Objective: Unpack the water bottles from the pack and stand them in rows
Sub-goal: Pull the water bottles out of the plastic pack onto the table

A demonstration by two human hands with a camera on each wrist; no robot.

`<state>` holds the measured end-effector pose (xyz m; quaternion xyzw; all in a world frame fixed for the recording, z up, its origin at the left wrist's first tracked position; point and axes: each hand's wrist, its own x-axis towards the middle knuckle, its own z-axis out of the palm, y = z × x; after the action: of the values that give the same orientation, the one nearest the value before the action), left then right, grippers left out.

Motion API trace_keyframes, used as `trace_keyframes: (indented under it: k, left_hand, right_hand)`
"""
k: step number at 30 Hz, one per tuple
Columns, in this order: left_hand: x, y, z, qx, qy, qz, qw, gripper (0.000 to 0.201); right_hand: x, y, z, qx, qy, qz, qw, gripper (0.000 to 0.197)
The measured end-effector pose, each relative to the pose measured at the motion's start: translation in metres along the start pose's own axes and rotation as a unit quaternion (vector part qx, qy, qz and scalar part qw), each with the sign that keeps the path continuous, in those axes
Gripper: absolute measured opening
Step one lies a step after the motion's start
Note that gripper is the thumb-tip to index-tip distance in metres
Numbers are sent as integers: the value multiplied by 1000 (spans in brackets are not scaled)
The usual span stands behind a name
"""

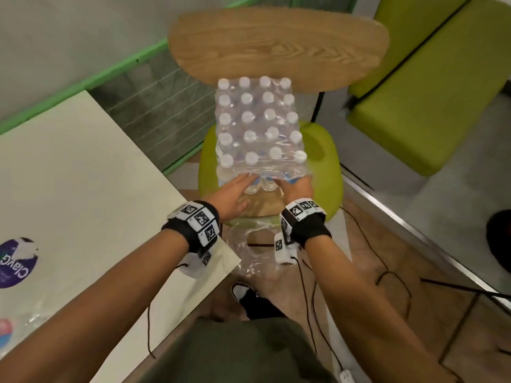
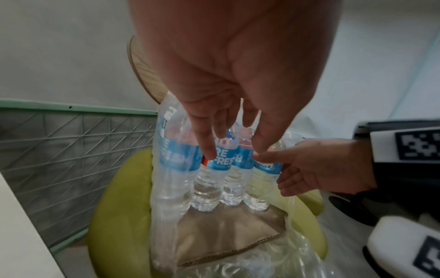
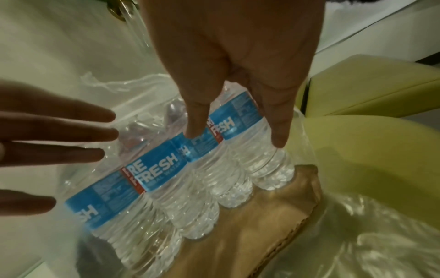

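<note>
A shrink-wrapped pack of water bottles [image 1: 260, 120] with white caps stands on a green chair seat [image 1: 323, 161]. Its wrap is torn open at the near end, baring a row of blue-labelled bottles [image 3: 161, 165] on a cardboard sheet [image 2: 226, 235]. My left hand [image 1: 235, 194] reaches in with straight fingers [image 2: 209, 150] touching the middle bottles. My right hand [image 1: 296, 189] lies over the rightmost bottle [image 3: 257, 150], thumb on one side and fingers on the other, all fairly straight. Neither hand lifts a bottle.
A white table [image 1: 69, 175] with stickers and a scrap of plastic stands to the left. Loose wrap [image 1: 257, 252] hangs off the seat's front. The wooden chair back [image 1: 276, 45] rises behind the pack. A green bench [image 1: 428, 106] is at right; cables [image 1: 387, 275] cross the floor.
</note>
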<state>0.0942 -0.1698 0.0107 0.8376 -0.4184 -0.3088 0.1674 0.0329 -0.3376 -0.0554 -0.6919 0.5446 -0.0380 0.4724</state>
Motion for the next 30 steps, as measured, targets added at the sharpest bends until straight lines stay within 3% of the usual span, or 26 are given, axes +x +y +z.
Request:
trace_keyframes:
  k: [2,12,16,23,30]
  left_hand:
    - [2,-1,1,-12,9,-1,1000,64]
    - [-2,-14,5,-39,23,18,999,56]
    - [0,-17,5,-43,27,14,999,53]
    - [6,-19,7,-39,24,6,999,52]
    - [8,-19,3,-47,23,13,999,52]
  right_hand:
    - [4,-2,2,7,19,5,1000,85]
    - [3,11,3,-63,57,-44,995,25]
    - [0,11,6,-40,75,-14,996,30]
    - [0,8,2,-13,59,20,998,60]
    - [12,16,1,-85,42,-25,995,43]
